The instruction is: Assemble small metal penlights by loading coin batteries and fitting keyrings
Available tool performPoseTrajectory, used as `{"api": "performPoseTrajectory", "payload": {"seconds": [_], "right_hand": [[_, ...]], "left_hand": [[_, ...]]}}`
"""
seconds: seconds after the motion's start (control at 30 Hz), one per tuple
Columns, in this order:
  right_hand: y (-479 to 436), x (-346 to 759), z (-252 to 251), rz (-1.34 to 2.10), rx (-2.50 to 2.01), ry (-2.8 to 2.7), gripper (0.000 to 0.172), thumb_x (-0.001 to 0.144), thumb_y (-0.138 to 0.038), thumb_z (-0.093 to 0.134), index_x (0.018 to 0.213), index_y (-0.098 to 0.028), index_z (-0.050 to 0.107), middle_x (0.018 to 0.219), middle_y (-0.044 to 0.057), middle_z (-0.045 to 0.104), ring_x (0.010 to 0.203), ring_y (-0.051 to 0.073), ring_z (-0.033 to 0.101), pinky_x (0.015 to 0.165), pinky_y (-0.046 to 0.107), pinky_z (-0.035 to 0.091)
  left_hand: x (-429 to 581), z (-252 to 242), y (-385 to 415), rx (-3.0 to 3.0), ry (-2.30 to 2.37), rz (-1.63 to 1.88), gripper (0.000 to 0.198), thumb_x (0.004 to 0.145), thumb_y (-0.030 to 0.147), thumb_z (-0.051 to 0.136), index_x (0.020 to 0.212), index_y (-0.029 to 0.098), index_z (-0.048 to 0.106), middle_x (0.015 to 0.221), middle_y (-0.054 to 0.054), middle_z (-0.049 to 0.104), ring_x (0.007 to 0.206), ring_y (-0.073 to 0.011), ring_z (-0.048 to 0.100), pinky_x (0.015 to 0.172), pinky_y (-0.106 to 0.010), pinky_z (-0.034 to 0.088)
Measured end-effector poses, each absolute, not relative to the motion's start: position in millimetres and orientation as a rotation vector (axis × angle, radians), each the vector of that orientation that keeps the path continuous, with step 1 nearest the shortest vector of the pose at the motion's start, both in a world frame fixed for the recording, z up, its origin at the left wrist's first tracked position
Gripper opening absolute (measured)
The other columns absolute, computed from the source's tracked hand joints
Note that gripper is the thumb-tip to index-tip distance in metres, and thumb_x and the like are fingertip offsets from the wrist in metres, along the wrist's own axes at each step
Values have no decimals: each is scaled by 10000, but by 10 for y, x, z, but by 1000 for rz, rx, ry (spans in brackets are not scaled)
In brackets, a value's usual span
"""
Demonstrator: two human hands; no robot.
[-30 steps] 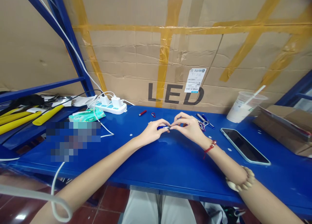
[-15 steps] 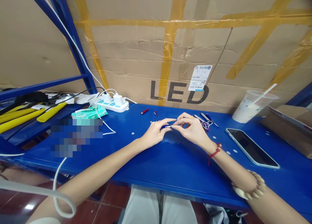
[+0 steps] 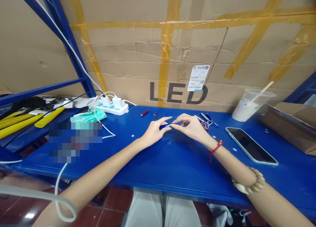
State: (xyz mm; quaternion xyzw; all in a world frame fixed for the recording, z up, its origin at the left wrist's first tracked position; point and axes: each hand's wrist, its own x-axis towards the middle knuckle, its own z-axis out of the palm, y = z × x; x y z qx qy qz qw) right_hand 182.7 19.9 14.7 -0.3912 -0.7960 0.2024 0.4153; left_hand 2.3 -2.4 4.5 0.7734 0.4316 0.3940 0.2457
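Both hands meet over the middle of the blue table (image 3: 172, 167). My left hand (image 3: 154, 131) pinches a small blue cylinder with a silver tip (image 3: 165, 126), its index finger stretched out above it. My right hand (image 3: 191, 126) pinches the silver end of the same piece with thumb and fingertips. A red cord bracelet and a bead bracelet sit on my right arm. Just beyond my right hand lies a small heap of similar blue and silver pieces with clips (image 3: 206, 121).
A small red cylinder (image 3: 144, 113) and a red clip (image 3: 155, 114) lie behind the hands. A phone (image 3: 250, 149) lies at the right, a plastic cup with straw (image 3: 251, 105) behind it. A white power strip (image 3: 112, 106), tissue pack (image 3: 89, 115) and yellow tubes (image 3: 29, 118) are at the left.
The hands stay together on the small blue piece. My left index finger has stretched out straight, and the view has shifted slightly.
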Motion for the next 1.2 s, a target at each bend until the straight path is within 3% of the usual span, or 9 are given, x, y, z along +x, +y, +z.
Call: {"api": "performPoseTrajectory", "payload": {"seconds": [0.2,0.4,0.57,0.8,1.0,1.2], "right_hand": [[224,1851,139,503,-1002,-2016,307,699,-468,670,710,-164,712,803,64,649,515,88,511,489,241,444],[247,1874,121,525,-1010,-2048,295,701,-463,670,705,-172,718,797,58,640,577,108,539,536,253,448],[237,1852,71,527,-1035,-2063,277,709,-441,659,696,-170,715,794,59,641,589,113,534,550,257,435],[160,1743,27,971,-1258,-1896,453,667,-578,637,683,-127,683,577,27,586,448,91,469,440,236,383],[212,1808,82,494,-1030,-1915,375,669,-519,681,803,-170,717,866,66,646,523,88,502,518,250,429],[196,1834,98,326,-901,-2035,324,744,-499,632,698,-194,730,795,43,608,574,100,524,522,247,405]], "left_hand": [[25,44,-20,2041,1168,1056,418,807,256,598,1211,166,545,1022,-70,706,1026,-214,637,950,-337,449],[18,33,-5,2199,1168,1041,233,835,271,551,1009,169,670,1076,-64,692,1012,-213,638,920,-308,468],[0,-12,-5,2327,1152,985,243,873,261,487,1027,187,661,1076,-53,692,999,-212,642,898,-307,466],[-5,-30,-11,2323,1148,990,209,878,227,466,1038,190,595,1026,-46,696,975,-193,643,870,-301,472],[2,71,20,2046,1118,1104,139,825,179,524,926,139,611,925,-75,708,845,-175,673,840,-291,486],[-87,152,19,1907,936,905,179,819,236,546,928,105,600,802,-89,715,866,-181,652,845,-305,453]]}}
